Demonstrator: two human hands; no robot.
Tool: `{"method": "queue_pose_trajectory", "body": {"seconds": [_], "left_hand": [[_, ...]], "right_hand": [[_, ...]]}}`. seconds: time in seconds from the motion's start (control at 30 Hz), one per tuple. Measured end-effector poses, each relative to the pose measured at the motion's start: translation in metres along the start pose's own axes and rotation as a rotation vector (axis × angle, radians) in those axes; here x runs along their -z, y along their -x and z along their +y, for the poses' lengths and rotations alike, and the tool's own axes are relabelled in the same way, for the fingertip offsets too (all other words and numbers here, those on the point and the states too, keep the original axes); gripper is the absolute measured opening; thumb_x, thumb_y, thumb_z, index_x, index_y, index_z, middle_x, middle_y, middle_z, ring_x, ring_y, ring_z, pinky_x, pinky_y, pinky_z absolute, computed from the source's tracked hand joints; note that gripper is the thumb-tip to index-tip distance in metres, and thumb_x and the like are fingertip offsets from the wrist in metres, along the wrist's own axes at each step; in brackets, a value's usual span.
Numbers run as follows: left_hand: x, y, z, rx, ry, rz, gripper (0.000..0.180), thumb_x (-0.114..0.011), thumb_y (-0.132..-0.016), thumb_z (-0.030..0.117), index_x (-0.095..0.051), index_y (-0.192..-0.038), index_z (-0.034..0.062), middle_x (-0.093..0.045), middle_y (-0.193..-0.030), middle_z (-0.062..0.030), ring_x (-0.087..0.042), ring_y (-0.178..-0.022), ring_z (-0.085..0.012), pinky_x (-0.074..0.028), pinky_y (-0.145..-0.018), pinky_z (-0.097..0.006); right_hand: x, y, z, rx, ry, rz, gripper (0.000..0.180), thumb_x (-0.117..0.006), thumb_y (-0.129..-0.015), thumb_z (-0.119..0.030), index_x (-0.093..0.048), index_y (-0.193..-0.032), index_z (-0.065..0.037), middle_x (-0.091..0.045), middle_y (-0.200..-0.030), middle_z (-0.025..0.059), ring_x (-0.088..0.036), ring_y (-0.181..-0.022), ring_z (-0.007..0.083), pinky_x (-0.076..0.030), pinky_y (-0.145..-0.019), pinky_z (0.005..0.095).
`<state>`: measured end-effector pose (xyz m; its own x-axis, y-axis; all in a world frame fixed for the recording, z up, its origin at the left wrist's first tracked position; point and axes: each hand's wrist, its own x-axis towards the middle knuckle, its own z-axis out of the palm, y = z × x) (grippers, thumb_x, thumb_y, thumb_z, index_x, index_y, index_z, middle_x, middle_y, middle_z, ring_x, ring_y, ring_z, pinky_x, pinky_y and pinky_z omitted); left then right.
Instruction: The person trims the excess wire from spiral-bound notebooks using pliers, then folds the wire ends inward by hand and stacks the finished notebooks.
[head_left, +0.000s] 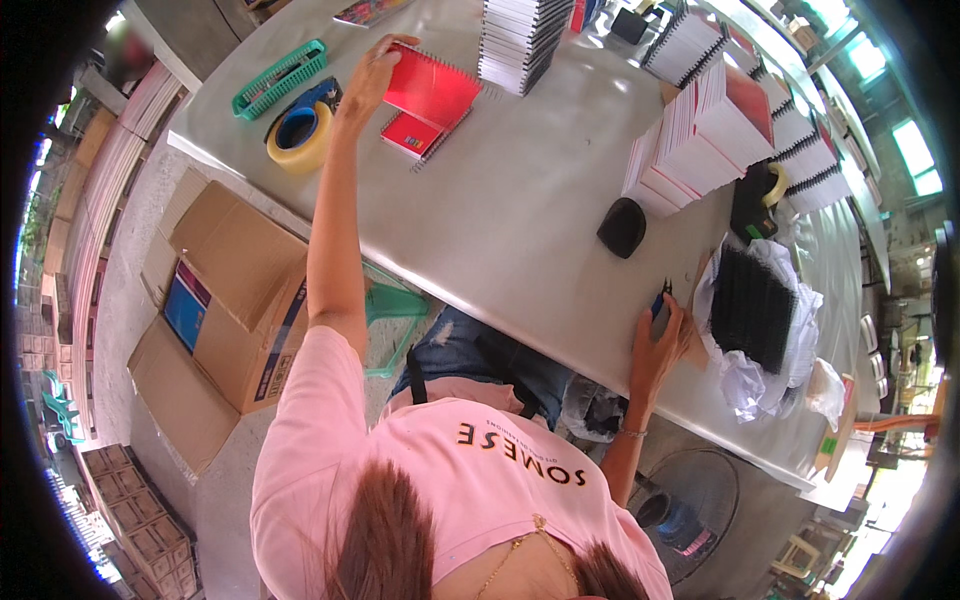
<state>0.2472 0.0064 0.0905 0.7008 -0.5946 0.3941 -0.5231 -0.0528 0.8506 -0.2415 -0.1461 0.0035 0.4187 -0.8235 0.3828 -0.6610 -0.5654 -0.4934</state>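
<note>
At the far left of the table, my left hand (368, 82) has its fingers closed on the upper edge of a red spiral notebook (435, 88). This notebook lies partly over another red notebook (408, 134). My right hand (660, 342) rests near the table's front edge, wrapped round a small pair of pliers (661, 300) with blue and black handles and dark tips pointing away from me. Just right of that hand, a bundle of black binding coils (755, 310) lies on white plastic (741, 385). A dark rounded block (622, 228) sits beyond the pliers.
A clear tape roll (300, 142) and a green basket (280, 80) stand at the left. A tall stack of spiral notebooks (518, 45) is at the back; unbound red-covered stacks (705, 135) stand at the right. Below the table are an open cardboard box (215, 340) and a fan (690, 510).
</note>
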Motion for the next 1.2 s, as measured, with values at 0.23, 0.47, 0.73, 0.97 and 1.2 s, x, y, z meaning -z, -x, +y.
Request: {"method": "queue_pose_trajectory", "body": {"seconds": [0.23, 0.47, 0.73, 0.97, 1.2], "left_hand": [[-0.046, -0.042, -0.030, -0.104, -0.479, -0.273, 0.039, -0.036, -0.090, 0.025, -0.070, -0.100, 0.0109, -0.066, -0.087, -0.0129, -0.060, -0.083, -0.0272, -0.045, -0.086, -0.035], [-0.053, -0.025, -0.073, -0.255, -0.588, -0.342, 0.036, -0.049, -0.093, 0.040, -0.066, -0.119, 0.0219, -0.057, -0.119, -0.0096, -0.052, -0.117, -0.0243, -0.039, -0.100, -0.047], [-0.035, 0.046, -0.068, 0.094, -0.742, -0.093, 0.050, -0.048, -0.092, 0.061, -0.054, -0.135, 0.0359, -0.044, -0.136, -0.0082, -0.043, -0.127, -0.0349, -0.035, -0.103, -0.055], [-0.025, 0.045, -0.076, 0.023, -0.710, -0.148, 0.047, -0.042, -0.095, 0.059, -0.050, -0.138, 0.0402, -0.043, -0.137, -0.0088, -0.048, -0.122, -0.0353, -0.038, -0.104, -0.050], [-0.025, 0.040, -0.092, -0.067, -0.644, -0.145, 0.044, -0.039, -0.098, 0.054, -0.049, -0.138, 0.0401, -0.049, -0.132, -0.0112, -0.051, -0.119, -0.0358, -0.039, -0.104, -0.047]], "right_hand": [[0.000, 0.001, -0.002, -0.036, 0.001, -0.003, 0.040, -0.061, -0.090, -0.017, -0.052, -0.128, -0.011, -0.051, -0.124, 0.0186, -0.044, -0.119, 0.0382, -0.029, -0.103, 0.0532], [0.001, 0.001, 0.000, -0.046, -0.013, -0.015, 0.041, -0.062, -0.089, -0.018, -0.053, -0.129, -0.014, -0.050, -0.126, 0.0185, -0.043, -0.121, 0.0379, -0.030, -0.103, 0.0529], [0.000, 0.003, -0.001, -0.010, -0.024, 0.016, 0.039, -0.063, -0.089, -0.014, -0.054, -0.126, -0.009, -0.050, -0.127, 0.0188, -0.045, -0.120, 0.0376, -0.032, -0.102, 0.0509], [0.008, -0.022, 0.009, 0.037, -0.220, 0.038, 0.023, -0.062, -0.091, -0.009, -0.062, -0.113, -0.003, -0.057, -0.119, 0.0142, -0.053, -0.115, 0.0274, -0.039, -0.102, 0.0403], [0.048, -0.095, 0.002, 0.274, -0.433, 0.134, 0.022, -0.059, -0.093, -0.006, -0.063, -0.114, -0.001, -0.063, -0.111, 0.0111, -0.058, -0.102, 0.0203, -0.046, -0.089, 0.0330]]}}
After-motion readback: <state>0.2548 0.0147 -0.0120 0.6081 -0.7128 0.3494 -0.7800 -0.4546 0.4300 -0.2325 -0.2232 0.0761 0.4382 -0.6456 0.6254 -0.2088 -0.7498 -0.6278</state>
